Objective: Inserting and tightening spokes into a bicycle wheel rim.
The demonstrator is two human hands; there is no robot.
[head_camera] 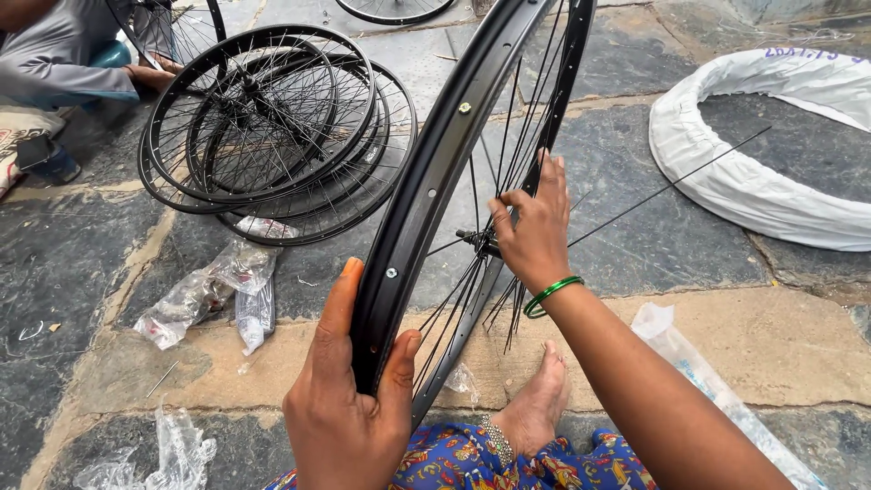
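The left hand (349,408) is clenching the black metal bicycle rim (426,191) upright; the right hand (535,231) is pinching thin black spokes (504,145) beside the hub (476,239), best kept steady.

One view only, from your head, so nothing is shared with another camera. It looks steeply down and forward over your lap onto the stone floor (635,245). It sits close: your left hand (349,408) and the rim (426,195) fill the middle, and your right hand (533,231) is just past them. Your foot (535,408) lies at the bottom edge. The top edge reaches the wheel stack (272,127) at upper left and the white wrapped ring (762,145) at upper right.
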